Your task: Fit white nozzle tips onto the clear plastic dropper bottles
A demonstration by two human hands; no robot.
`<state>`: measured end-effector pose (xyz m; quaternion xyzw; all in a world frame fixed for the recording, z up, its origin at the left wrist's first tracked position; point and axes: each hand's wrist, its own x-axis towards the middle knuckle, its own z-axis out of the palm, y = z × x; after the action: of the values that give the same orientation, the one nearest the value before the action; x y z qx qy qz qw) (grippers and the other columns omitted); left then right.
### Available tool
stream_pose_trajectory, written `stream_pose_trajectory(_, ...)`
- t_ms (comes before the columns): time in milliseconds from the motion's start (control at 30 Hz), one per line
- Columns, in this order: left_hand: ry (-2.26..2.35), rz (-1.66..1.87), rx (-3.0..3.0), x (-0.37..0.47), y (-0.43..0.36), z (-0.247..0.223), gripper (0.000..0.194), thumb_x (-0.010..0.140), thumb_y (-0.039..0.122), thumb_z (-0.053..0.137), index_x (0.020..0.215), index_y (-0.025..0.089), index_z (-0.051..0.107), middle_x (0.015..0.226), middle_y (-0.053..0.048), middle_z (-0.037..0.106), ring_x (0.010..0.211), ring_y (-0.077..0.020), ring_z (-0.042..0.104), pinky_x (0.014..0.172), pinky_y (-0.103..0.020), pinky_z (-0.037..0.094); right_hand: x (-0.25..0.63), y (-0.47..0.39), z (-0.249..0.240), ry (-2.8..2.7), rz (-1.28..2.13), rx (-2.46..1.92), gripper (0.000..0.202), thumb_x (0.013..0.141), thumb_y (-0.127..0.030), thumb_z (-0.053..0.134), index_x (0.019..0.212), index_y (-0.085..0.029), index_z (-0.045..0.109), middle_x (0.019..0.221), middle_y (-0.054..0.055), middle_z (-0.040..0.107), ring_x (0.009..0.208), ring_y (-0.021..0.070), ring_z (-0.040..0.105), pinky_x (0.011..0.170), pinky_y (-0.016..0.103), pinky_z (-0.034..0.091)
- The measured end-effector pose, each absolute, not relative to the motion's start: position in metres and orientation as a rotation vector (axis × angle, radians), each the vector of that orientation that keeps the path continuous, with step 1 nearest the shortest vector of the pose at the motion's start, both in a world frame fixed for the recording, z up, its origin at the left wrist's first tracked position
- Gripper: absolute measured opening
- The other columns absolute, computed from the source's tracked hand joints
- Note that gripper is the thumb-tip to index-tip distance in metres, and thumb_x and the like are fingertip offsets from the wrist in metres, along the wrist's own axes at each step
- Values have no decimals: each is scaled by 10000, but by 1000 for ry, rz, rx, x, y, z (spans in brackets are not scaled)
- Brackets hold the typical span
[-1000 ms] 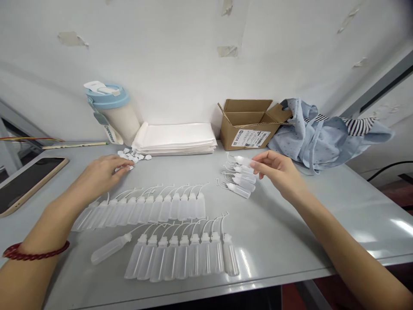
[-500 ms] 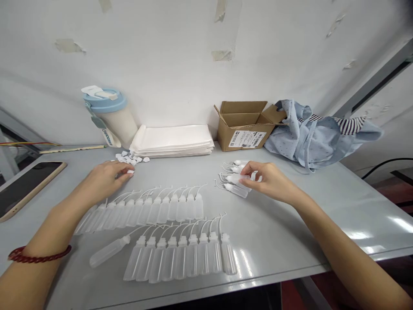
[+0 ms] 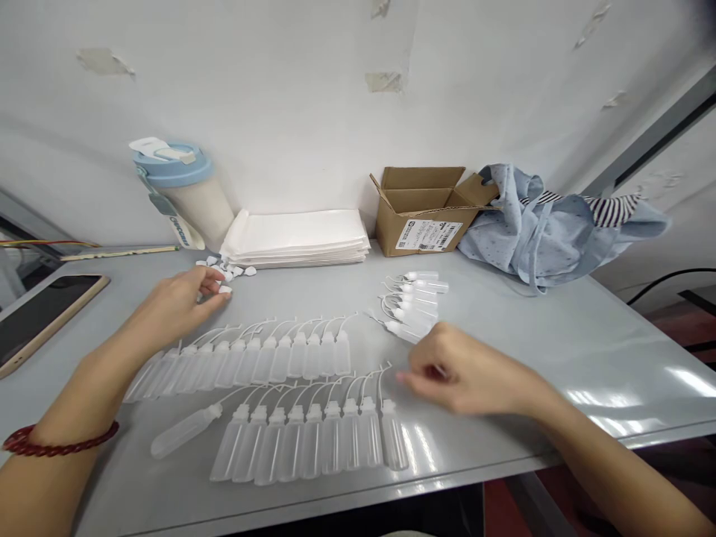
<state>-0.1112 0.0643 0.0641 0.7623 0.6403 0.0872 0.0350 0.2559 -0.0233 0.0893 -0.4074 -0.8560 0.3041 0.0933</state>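
Note:
My left hand (image 3: 182, 302) is at the back left, beside a loose pile of small white caps (image 3: 238, 271). Its thumb and fingertips close around a white cap (image 3: 224, 289). My right hand (image 3: 467, 373) hovers over the table with curled fingers, a gap between thumb and index, and nothing visible in it. Just behind it lies a small group of clear plastic dropper bottles (image 3: 417, 302) with thin white strap tails. To its left, the front row of similar bottles (image 3: 296, 444) lies side by side, with a longer row (image 3: 268, 362) behind. One bottle (image 3: 182, 434) rests at an angle apart.
Against the wall stand a tumbler with a blue lid (image 3: 193, 186), a stack of white sheets (image 3: 299, 235), and an open cardboard box (image 3: 425, 224). A blue cloth bag (image 3: 537, 231) sits at the right. At the left edge lies a phone (image 3: 50, 321).
My right hand has let go of a bottle in the small group and come forward, toward the front row. My left hand stays by the caps. The view has tilted slightly.

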Motion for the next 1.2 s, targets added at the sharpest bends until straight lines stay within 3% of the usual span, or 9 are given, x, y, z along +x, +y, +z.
stream_pose_trajectory(167,1975,373,2280,-92,55,73,343,896,392,447,1125,145,509,994,-60,627,854,-206,582,787,-283,433,234,-45,79,-2687,942,-1141,489,710,-142,594,377,-181,237,412,-91,113,410,64,89,439,258,184)
stream_pose_trajectory(433,2033,623,2102,-82,52,75,314,844,428,551,1051,196,598,1013,-21,648,892,-196,604,764,-254,414,240,-37,72,-2719,886,-1277,527,738,-208,591,408,-180,181,416,-87,90,414,64,104,462,269,186)
stream_pose_trajectory(767,1942,660,1980,-65,38,87,274,807,453,590,966,232,614,961,4,656,809,-175,596,704,-239,415,245,-27,75,-2703,700,-1478,330,796,-287,566,518,-183,422,469,-29,425,460,93,305,511,271,234)
stream_pose_trajectory(1000,1876,755,1993,-66,38,81,298,783,499,597,911,230,616,956,-6,669,778,-174,602,751,-274,466,251,-20,87,-2443,829,-1522,145,798,-221,572,666,-163,574,603,-2,572,540,116,469,533,258,313)
stream_pose_trajectory(1200,1522,725,1832,-68,33,82,373,704,552,695,925,256,640,852,-18,709,762,-180,648,625,-222,510,246,-22,88,-2082,1102,-1348,138,879,-254,531,824,-158,613,755,10,629,689,126,554,603,230,399)
